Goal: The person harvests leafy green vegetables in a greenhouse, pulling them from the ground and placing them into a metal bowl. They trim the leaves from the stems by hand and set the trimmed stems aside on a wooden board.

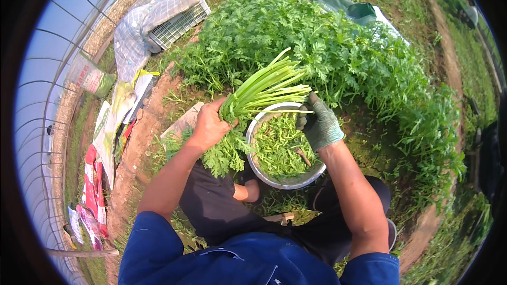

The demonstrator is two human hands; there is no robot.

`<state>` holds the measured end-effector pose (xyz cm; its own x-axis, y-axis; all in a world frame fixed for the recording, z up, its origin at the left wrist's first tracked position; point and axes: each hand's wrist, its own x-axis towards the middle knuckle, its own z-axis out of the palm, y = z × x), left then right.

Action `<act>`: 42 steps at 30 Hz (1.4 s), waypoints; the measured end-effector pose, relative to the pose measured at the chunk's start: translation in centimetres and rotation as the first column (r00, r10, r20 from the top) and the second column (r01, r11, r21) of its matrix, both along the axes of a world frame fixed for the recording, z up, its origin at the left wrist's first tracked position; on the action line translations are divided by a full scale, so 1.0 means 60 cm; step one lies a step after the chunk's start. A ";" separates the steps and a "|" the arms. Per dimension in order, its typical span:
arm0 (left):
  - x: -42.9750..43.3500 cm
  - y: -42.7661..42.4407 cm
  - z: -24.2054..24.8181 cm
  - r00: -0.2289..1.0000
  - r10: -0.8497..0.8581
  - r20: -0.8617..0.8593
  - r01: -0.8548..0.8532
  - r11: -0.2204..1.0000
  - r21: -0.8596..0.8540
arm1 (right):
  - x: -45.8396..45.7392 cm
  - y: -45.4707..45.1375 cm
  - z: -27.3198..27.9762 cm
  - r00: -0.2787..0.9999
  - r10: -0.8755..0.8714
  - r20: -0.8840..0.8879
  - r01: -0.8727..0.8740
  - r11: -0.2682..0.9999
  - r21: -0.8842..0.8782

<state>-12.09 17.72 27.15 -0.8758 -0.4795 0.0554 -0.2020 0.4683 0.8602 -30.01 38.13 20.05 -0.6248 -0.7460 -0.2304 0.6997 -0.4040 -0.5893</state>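
My bare left hand [213, 122] grips a bunch of leafy greens [263, 89], which look like garland chrysanthemum. Pale cut stems fan out to the upper right, and the leaves hang below my fist. At the stem ends is my right hand [321, 123], in a grey-green knit glove; whether its fingers pinch any stem is unclear. Beneath the stems stands a round, pale-rimmed basin [286, 185] between my legs. Leaf and stem trimmings [279, 142] lie in it, with a brown stick-like piece [304, 157] on top.
Growing greens [317, 43] curve around the front and right. A plastic crate [180, 21] under a quilted cloth [136, 33] stands at the upper left. Plastic bags [95, 190] lie along the left, beside a metal-framed film wall [43, 87]. Another person [471, 12] is far right.
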 end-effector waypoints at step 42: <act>-0.051 0.006 0.131 0.763 -0.557 0.328 0.438 0.072 -0.896 | 0.080 0.047 0.043 0.533 0.824 -0.192 -0.844 0.535 -0.047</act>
<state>-15.18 18.06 34.98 -0.8520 0.4987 0.1592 0.4596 0.8582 -0.2289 -25.22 40.93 22.64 0.2815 -0.9569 -0.0710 0.6759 0.2503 -0.6932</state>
